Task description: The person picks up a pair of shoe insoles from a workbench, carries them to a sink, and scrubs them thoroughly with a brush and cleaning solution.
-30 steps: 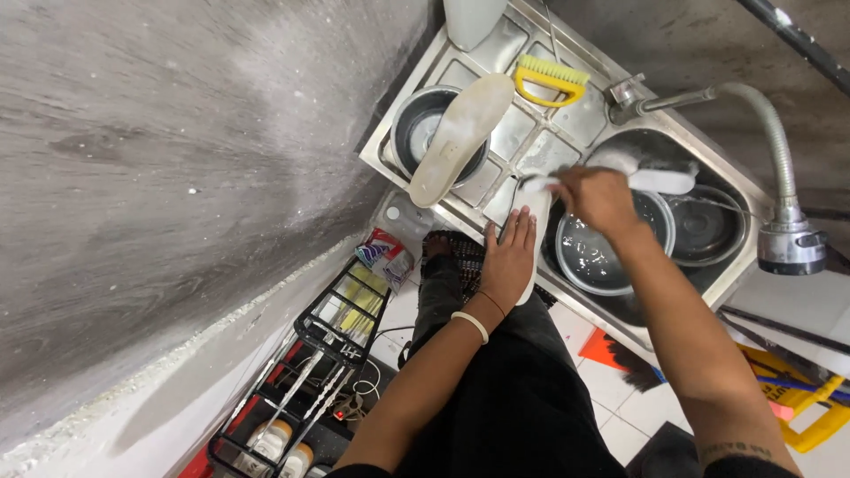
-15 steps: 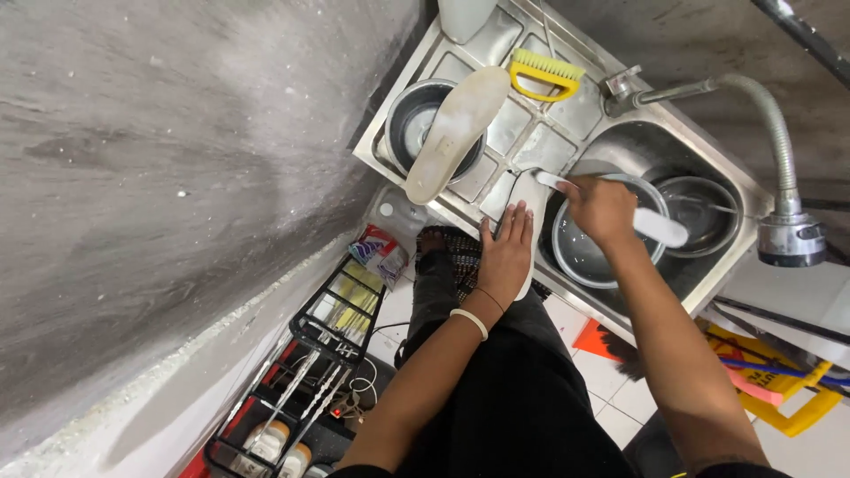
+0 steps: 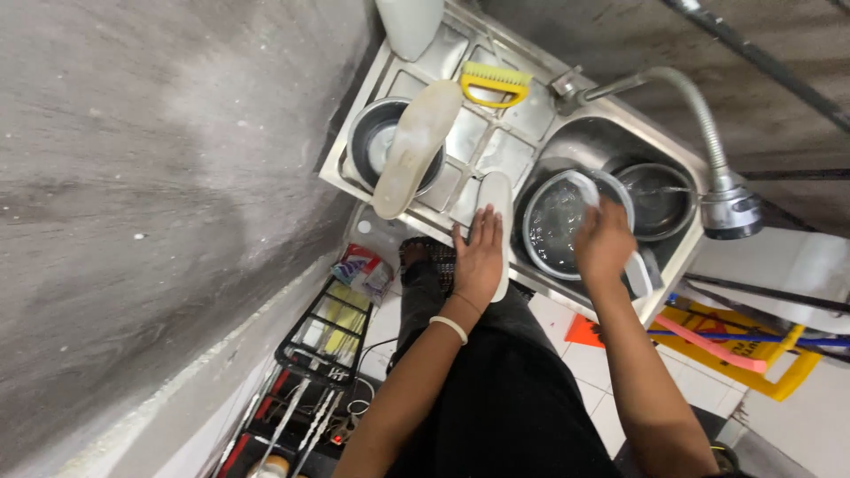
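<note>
— Down by the legs first: black wire rack on the tiled floor, packets and bottles in it, against the grey concrete wall. Black trousers just beside.

— And further up, at the near edge of the steel sink unit?

— Left hand, white band at the wrist, lying flat with fingers spread and straight, pressing on a white insole that lies on the ribbed draining board. Gripping nothing, only resting on it.

— Right hand?

— Over the basin, fingers curled around something white, a brush or a second insole, cannot tell which. Knuckles up, fingertips hidden. Directly above a round steel bowl holding water.

— Beyond that bowl?

— Second steel bowl touching it, further back in the same basin. Bent flexible tap, its head off to the right of the basin.

— Far side of the draining board?

— Larger beige insole laid tilted across a round metal pot. Behind it a yellow scrubbing brush, bristles up, and a white container at the corner. Off right, on the floor, a yellow folded sign.
</note>
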